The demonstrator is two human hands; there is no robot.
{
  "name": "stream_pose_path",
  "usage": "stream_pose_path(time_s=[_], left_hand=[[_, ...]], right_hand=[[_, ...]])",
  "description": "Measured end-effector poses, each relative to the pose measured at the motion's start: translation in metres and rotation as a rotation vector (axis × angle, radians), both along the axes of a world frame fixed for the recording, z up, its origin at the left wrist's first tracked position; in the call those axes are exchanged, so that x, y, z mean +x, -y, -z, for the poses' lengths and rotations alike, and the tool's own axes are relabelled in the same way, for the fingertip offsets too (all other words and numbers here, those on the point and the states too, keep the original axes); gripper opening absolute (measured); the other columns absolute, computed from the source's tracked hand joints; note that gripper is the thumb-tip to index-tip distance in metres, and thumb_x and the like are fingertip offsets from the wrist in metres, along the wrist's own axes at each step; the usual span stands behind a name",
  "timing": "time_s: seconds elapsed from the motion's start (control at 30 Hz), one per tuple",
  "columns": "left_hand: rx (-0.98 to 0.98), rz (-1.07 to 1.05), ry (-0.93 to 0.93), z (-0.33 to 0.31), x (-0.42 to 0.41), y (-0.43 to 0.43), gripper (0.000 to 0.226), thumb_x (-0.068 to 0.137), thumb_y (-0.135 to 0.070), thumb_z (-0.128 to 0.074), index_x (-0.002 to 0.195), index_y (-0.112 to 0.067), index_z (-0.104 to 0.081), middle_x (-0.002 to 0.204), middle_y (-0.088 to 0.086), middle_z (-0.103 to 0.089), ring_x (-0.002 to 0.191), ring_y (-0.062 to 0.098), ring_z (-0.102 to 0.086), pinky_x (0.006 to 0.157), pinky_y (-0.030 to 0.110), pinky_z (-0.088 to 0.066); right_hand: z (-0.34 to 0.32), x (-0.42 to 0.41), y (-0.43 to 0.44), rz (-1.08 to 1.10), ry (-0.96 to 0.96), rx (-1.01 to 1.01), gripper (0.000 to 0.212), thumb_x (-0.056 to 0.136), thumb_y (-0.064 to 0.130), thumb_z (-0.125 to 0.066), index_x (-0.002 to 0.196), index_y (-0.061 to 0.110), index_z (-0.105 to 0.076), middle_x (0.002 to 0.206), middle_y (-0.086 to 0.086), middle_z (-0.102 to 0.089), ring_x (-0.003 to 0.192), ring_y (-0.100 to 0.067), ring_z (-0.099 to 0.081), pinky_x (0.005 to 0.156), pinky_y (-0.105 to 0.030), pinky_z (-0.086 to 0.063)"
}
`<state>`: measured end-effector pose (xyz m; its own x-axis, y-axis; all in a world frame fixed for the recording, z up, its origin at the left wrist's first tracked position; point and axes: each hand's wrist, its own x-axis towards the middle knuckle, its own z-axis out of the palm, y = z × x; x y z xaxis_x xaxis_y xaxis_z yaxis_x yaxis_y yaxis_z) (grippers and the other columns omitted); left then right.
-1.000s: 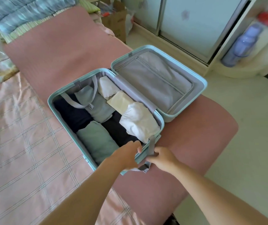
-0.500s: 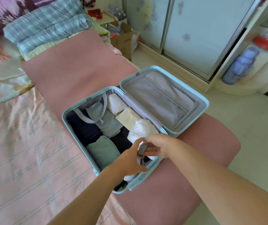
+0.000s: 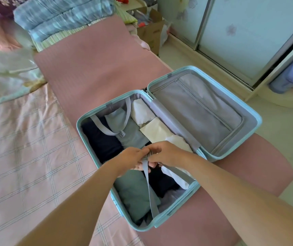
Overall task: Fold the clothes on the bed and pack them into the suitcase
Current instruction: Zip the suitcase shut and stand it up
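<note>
Hands (image 3: pixel 133 158) (image 3: pixel 167 154) meeting, fingers pinching near strap (image 3: pixel 150 189), over suitcase (image 3: pixel 96 157)

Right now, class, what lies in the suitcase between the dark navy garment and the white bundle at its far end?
A folded grey-blue garment, with a grey strap and its buckle lying across it; the head view shows this.

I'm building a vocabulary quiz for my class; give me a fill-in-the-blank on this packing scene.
1. Both the left hand and the right hand grip a grey ____ above the packed clothes.
2. The suitcase lies ____ on the pink mat.
3. A ____ runs diagonally across the grey lining of the lid.
Missing: strap; open; zipper.
</note>
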<state>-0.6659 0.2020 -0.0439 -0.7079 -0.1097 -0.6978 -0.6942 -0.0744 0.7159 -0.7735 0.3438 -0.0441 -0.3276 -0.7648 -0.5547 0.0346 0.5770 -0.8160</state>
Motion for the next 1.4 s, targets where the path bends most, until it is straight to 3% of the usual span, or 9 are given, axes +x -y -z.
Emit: stream_pose_path(time_s=[0.2, 0.27, 0.4, 0.57, 0.77, 0.9, 1.0, 1.2, 1.4], left_hand=[[-0.042, -0.246, 0.154, 0.012, -0.013, 0.014, 0.059, 0.098, -0.055, -0.048, 0.099, -0.002, -0.071, 0.087, 0.017, -0.075, 0.079, 0.027, -0.074, 0.071, 0.035, -0.061], [-0.401, -0.311, 0.071, 0.019, -0.017, 0.029, 0.036, 0.1, -0.038, -0.049, 0.099, -0.008, -0.069, 0.086, 0.004, -0.074, 0.076, 0.022, -0.069, 0.072, 0.038, -0.059], [-1.185, -0.006, -0.166, 0.034, -0.015, 0.073, 0.025, 0.095, -0.011, -0.049, 0.115, -0.017, -0.062, 0.121, 0.002, -0.055, 0.113, 0.023, -0.047, 0.093, 0.032, -0.039], [-1.379, 0.431, 0.045, 0.059, -0.031, 0.105, 0.027, 0.095, -0.019, -0.056, 0.122, -0.018, -0.054, 0.123, 0.003, -0.057, 0.116, 0.025, -0.048, 0.101, 0.035, -0.032], [-0.94, -0.004, -0.137, 0.046, -0.034, 0.102, 0.018, 0.1, -0.021, -0.054, 0.093, -0.031, -0.068, 0.083, -0.019, -0.063, 0.089, 0.013, -0.056, 0.093, 0.027, -0.038], [-0.581, -0.164, -0.213, 0.03, -0.035, 0.094, 0.019, 0.096, -0.021, -0.06, 0.087, -0.034, -0.07, 0.09, -0.016, -0.072, 0.091, 0.006, -0.063, 0.082, 0.022, -0.048], [-0.524, -0.116, -0.173, 0.03, -0.034, 0.091, 0.013, 0.093, -0.031, -0.057, 0.087, -0.033, -0.068, 0.089, -0.011, -0.074, 0.09, 0.018, -0.065, 0.09, 0.036, -0.05], [-0.609, -0.024, -0.166, 0.03, -0.021, 0.091, 0.036, 0.099, -0.036, -0.053, 0.07, -0.02, -0.065, 0.048, -0.013, -0.054, 0.042, 0.003, -0.038, 0.054, 0.024, -0.034], [-0.661, 0.106, -0.122, 0.026, -0.02, 0.091, 0.038, 0.1, -0.037, -0.05, 0.067, -0.02, -0.058, 0.042, -0.017, -0.046, 0.043, 0.002, -0.041, 0.066, 0.031, -0.031]], right_hand=[[0.02, -0.006, 0.022, 0.072, -0.175, 0.019, 0.013, 0.08, 0.007, -0.08, 0.088, 0.011, -0.07, 0.074, -0.006, -0.074, 0.064, -0.013, -0.068, 0.066, -0.033, -0.053], [0.028, -0.006, 0.028, 0.173, -0.202, -0.02, 0.015, 0.078, 0.009, -0.083, 0.087, 0.014, -0.072, 0.091, 0.003, -0.076, 0.083, -0.005, -0.07, 0.081, -0.026, -0.053], [0.037, -0.008, 0.033, 0.453, 0.017, -0.096, 0.014, 0.081, 0.016, -0.083, 0.084, 0.014, -0.07, 0.09, 0.0, -0.077, 0.087, -0.007, -0.071, 0.083, -0.019, -0.052], [0.038, -0.012, 0.045, 0.588, 0.143, -0.152, 0.009, 0.095, 0.006, -0.064, 0.097, -0.003, -0.065, 0.09, -0.016, -0.076, 0.064, -0.023, -0.067, 0.072, -0.034, -0.059], [0.041, -0.007, 0.062, 0.638, 0.18, -0.151, 0.01, 0.096, 0.009, -0.064, 0.089, 0.002, -0.065, 0.088, -0.012, -0.076, 0.05, -0.02, -0.055, 0.053, -0.034, -0.053], [0.033, -0.003, 0.075, 0.626, 0.232, -0.175, 0.009, 0.095, 0.008, -0.066, 0.087, 0.003, -0.067, 0.086, -0.012, -0.077, 0.047, -0.018, -0.053, 0.049, -0.03, -0.05], [0.029, -0.002, 0.082, 0.652, 0.136, -0.234, 0.006, 0.092, 0.007, -0.069, 0.09, 0.002, -0.072, 0.085, -0.012, -0.077, 0.048, -0.019, -0.052, 0.047, -0.03, -0.05], [0.03, 0.002, 0.082, 0.657, 0.008, -0.285, 0.006, 0.089, 0.004, -0.071, 0.091, 0.001, -0.076, 0.079, -0.012, -0.075, 0.048, -0.019, -0.056, 0.044, -0.029, -0.05], [0.037, 0.004, 0.077, 0.629, 0.039, -0.266, 0.007, 0.09, 0.006, -0.071, 0.092, 0.006, -0.078, 0.082, -0.012, -0.075, 0.054, -0.023, -0.058, 0.048, -0.032, -0.052]])
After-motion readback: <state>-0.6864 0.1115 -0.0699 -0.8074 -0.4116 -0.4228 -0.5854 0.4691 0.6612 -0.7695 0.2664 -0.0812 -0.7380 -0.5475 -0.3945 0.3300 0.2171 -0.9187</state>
